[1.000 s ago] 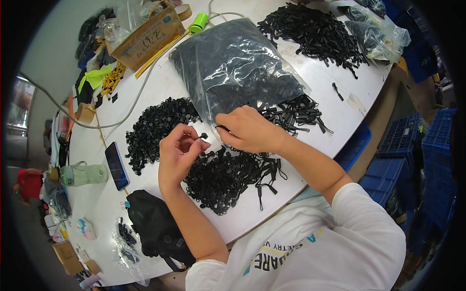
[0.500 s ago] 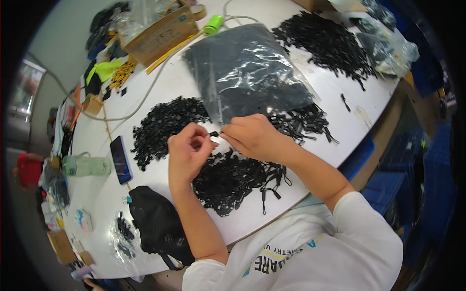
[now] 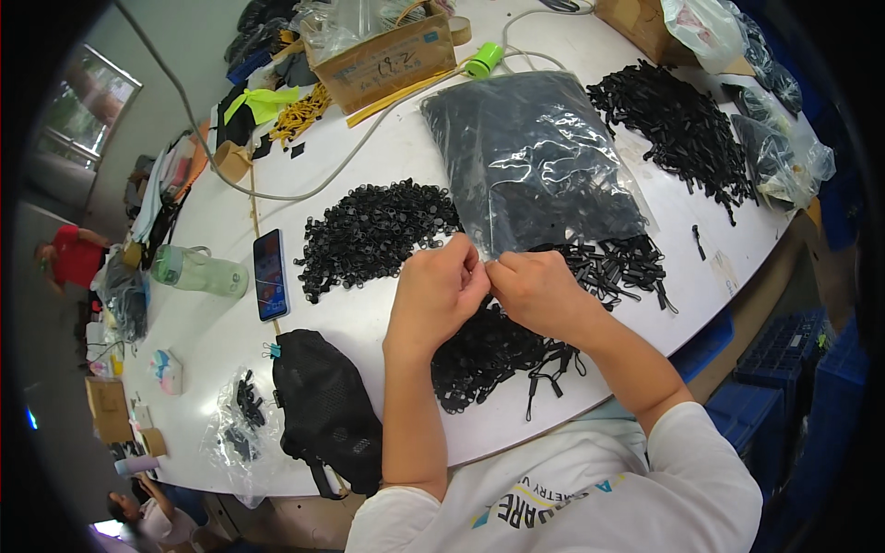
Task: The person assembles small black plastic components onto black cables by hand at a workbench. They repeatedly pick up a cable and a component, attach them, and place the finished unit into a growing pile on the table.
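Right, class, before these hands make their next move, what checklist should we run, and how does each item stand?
1. Hands brought together: ok; left hand and right hand are close at the fingertips.
2. Small part properly gripped: cannot tell; the fingers hide whatever is between them.
3. Loose parts nearby: ok; the left pile of black pieces and the near pile of black pieces lie beside the hands.
4. Large plastic bag sealed: cannot tell.
5. Phone apart from the piles: ok.
6. Grey cable away from the hands: ok.

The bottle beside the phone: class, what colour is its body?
Pale, see-through green; the bottle shows best in the head view, left of the phone.
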Tool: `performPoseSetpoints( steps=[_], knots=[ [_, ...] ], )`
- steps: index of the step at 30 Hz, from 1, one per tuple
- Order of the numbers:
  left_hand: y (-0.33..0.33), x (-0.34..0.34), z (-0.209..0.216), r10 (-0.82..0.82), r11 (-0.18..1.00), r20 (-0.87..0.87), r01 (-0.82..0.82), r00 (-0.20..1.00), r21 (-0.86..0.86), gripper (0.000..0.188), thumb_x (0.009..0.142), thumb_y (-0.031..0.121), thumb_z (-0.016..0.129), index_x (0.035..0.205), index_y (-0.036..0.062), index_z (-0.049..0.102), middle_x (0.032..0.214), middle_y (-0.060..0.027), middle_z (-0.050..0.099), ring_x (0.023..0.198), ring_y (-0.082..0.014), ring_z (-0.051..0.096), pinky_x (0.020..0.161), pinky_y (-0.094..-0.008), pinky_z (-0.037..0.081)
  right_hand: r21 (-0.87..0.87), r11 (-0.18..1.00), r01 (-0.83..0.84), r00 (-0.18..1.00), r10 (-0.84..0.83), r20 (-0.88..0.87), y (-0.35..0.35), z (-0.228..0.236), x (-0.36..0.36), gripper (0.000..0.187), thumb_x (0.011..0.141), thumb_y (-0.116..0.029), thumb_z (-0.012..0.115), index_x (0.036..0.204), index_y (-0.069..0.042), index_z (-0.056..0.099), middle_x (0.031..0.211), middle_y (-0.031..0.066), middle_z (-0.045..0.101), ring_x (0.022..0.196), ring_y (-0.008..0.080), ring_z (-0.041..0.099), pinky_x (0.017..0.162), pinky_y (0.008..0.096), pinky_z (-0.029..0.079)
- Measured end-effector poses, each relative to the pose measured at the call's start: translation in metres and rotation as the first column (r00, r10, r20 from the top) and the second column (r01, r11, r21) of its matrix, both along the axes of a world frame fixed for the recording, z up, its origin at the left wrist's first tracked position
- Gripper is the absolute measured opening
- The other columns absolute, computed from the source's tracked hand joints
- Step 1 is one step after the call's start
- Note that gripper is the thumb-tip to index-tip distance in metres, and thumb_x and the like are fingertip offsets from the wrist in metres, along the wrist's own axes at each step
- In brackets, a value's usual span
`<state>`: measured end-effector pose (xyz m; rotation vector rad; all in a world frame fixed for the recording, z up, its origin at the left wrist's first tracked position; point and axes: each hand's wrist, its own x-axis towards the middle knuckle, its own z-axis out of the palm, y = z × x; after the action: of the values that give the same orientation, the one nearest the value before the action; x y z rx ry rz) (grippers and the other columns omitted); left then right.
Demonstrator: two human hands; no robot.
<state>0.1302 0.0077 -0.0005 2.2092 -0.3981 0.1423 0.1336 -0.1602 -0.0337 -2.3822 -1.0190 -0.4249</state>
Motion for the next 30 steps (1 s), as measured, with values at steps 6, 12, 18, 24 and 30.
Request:
performPoseSetpoints(
  steps=[6, 12, 18, 24, 30],
  knots=[
    [-0.013, -0.002, 0.003, 0.03, 0.995, 0.018, -0.028, 0.999, -0.098, 0.013, 0.081, 0.002, 0.06, 0.072, -0.001, 0.051, 0.05, -0.004, 0.048, 0.044, -0.0081, 0.045, 0.044, -0.0251, 0.035, 0.14, 0.989, 0.052, 0.998, -0.057, 0.031, -0.001, -0.003, 0.002, 0.009, 0.074, -0.004, 0.063, 0.078, -0.005, 0.055, 0.065, 0.0065, 0.054, 0.058, 0.0246, 0.059, 0.049, 0.0347, 0.046],
    [-0.017, 0.006, -0.01, 0.018, 0.935, -0.171, -0.077, 0.985, -0.346, 0.021, 0.092, 0.017, 0.055, 0.079, 0.0003, 0.058, 0.05, -0.0044, 0.048, 0.044, -0.0102, 0.046, 0.045, -0.027, 0.036, 0.266, 0.952, 0.154, 0.984, -0.173, 0.049, -0.008, 0.01, 0.009, 0.011, 0.084, -0.012, 0.063, 0.082, -0.005, 0.056, 0.064, 0.0061, 0.053, 0.055, 0.0232, 0.057, 0.048, 0.0337, 0.043],
    [-0.007, 0.009, -0.019, -0.245, 0.824, -0.337, 0.012, 0.909, -0.566, 0.032, 0.096, 0.026, 0.051, 0.082, -0.001, 0.062, 0.054, 0.0003, 0.053, 0.043, -0.0054, 0.044, 0.04, -0.0233, 0.035, 0.137, 0.989, -0.056, 0.998, 0.051, 0.043, -0.015, 0.01, 0.018, 0.009, 0.08, -0.008, 0.066, 0.087, -0.005, 0.06, 0.066, 0.0079, 0.057, 0.059, 0.0287, 0.058, 0.052, 0.0398, 0.043],
    [-0.009, 0.008, -0.021, -0.293, 0.799, -0.283, 0.071, 0.913, -0.597, 0.034, 0.096, 0.024, 0.049, 0.069, 0.0023, 0.053, 0.05, -0.0002, 0.049, 0.044, -0.0065, 0.048, 0.043, -0.023, 0.039, 0.086, 0.995, -0.047, 0.999, 0.047, -0.001, -0.024, 0.01, 0.014, 0.012, 0.08, -0.008, 0.067, 0.089, -0.001, 0.062, 0.076, 0.0118, 0.063, 0.068, 0.0291, 0.06, 0.061, 0.0373, 0.043],
    [-0.009, 0.007, -0.024, -0.224, 0.846, -0.151, 0.115, 0.963, -0.521, 0.023, 0.083, 0.013, 0.061, 0.066, -0.0016, 0.056, 0.051, -0.005, 0.054, 0.046, -0.0101, 0.054, 0.044, -0.0262, 0.041, 0.031, 0.999, -0.02, 0.999, 0.019, 0.041, -0.031, 0.007, 0.012, 0.014, 0.077, -0.003, 0.067, 0.091, -0.001, 0.063, 0.08, 0.0112, 0.064, 0.074, 0.0296, 0.06, 0.072, 0.0365, 0.041]
  ],
)
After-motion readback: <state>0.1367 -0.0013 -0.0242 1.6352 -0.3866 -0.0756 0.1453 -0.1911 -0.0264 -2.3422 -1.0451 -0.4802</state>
